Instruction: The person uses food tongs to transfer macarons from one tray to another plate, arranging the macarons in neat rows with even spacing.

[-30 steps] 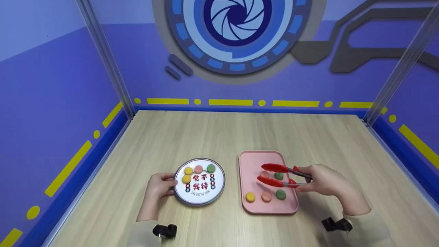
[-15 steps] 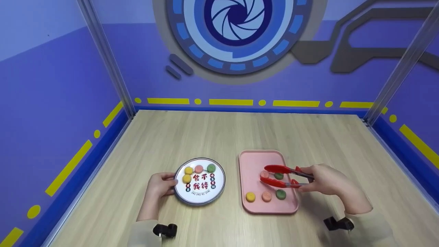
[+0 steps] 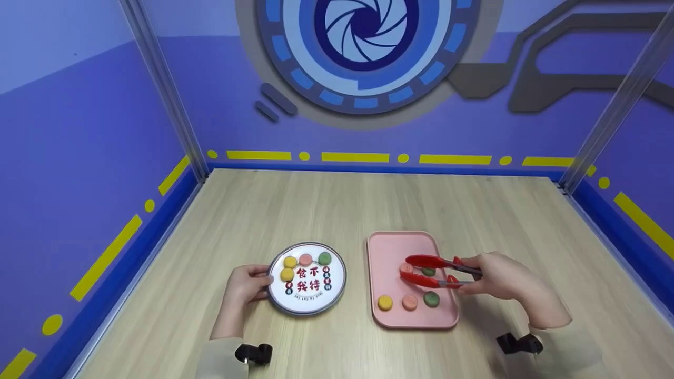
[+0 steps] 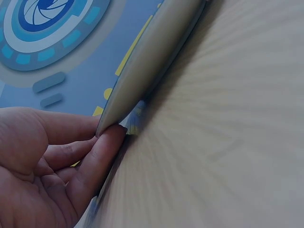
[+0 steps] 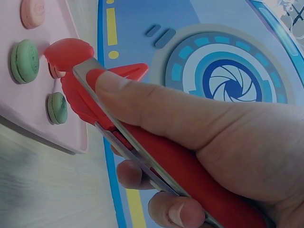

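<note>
While the left hand (image 3: 247, 286) pinches the rim of the round plate (image 3: 338, 276), a little left of the centre in the lower half of the head view, four macarons lie on the plate's upper part. These are, from the left, the lower yellow macaron (image 3: 287, 274), the upper yellow macaron (image 3: 290, 261), the pale pink macaron (image 3: 305, 260) and the bright green macaron (image 3: 325, 258).

Farther right, apart from the plate, is the pink tray (image 3: 382, 247). Near its bottom edge sit the single yellow macaron (image 3: 385, 302), the front pink macaron (image 3: 409, 302) and the front green macaron (image 3: 432, 299). Above this row, the middle pink macaron (image 3: 406, 267) is between the red ends of the tongs (image 3: 429, 261), and just right of it the partly hidden green macaron (image 3: 429, 272) shows between their arms.

Compared with one second ago, these ends stand nearer to each other around the middle pink macaron, whereas the other macarons keep their places. This probably means that the work has reached the seizing of that piece; whether both ends already press it, one cannot tell.

At the right, the right hand (image 3: 500, 276) holds the tongs firmly between thumb and fingers.
</note>
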Demonstrator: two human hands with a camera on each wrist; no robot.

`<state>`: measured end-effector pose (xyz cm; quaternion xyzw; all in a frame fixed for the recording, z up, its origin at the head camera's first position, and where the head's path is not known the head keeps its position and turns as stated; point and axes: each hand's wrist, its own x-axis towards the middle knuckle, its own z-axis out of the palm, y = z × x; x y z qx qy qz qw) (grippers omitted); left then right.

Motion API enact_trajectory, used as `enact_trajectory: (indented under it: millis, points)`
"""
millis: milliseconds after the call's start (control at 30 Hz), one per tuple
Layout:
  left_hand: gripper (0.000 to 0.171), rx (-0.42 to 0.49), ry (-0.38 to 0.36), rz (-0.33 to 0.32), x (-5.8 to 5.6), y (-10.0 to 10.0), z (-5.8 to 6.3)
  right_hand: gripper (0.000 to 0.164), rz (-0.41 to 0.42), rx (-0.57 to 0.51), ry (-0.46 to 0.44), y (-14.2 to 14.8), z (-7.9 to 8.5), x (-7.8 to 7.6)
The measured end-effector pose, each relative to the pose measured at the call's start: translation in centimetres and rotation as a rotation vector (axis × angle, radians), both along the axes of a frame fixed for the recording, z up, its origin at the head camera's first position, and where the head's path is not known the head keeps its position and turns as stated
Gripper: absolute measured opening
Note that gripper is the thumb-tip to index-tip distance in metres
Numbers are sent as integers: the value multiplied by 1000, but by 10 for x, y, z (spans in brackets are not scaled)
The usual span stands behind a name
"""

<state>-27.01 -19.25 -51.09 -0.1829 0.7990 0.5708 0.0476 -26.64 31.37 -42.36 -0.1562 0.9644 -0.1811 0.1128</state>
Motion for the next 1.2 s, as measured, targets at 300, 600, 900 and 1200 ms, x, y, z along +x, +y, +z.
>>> enact_trajectory:
  millis: [300,600,900,1200]
  points:
    - [38,-12,-8,7,-1,1,-1,54,1,5,-7,1,-1,-1]
    - [39,0,6,-3,-1,0,-1,55,-10,17,-12,0,-1,-1]
    - [37,-1,17,2,0,0,-2,55,5,-8,1,-1,0,0]
    - [38,1,23,1,0,-1,-1,62,0,-8,-1,-3,2,1]
